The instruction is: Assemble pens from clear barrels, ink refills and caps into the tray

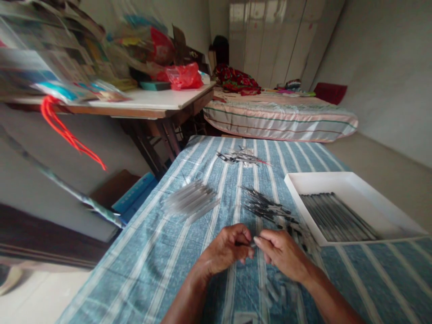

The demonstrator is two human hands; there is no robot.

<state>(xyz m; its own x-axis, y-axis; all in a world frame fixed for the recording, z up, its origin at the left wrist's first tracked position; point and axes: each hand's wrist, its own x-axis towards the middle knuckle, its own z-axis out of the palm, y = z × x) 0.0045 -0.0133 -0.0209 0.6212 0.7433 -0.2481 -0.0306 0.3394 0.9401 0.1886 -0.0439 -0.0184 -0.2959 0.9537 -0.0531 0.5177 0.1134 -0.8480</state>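
Observation:
My left hand (pixel 231 246) and my right hand (pixel 281 251) meet above the near part of the striped cloth, fingertips pinched together. Between them is something small that I cannot make out; the fingers cover most of it. Just beyond my right hand lies a loose heap of thin black, pen-like pieces (pixel 266 204). Ahead of my left hand is a blurred row of pale, translucent tubes (pixel 192 200). A white open box (pixel 367 189) to the right holds a row of dark, slim sticks that look like pens (pixel 337 218). Small pale tube pieces (pixel 272 290) lie below my right hand.
Another pile of thin pieces (pixel 241 156) sits toward the far end of the blue striped tablecloth (pixel 141 270). On the left stands a side table (pixel 158 101) with bags and a red plastic bag (pixel 185 75). Beyond is a bed (pixel 280 117); a blue box (pixel 135 195) stands lower left.

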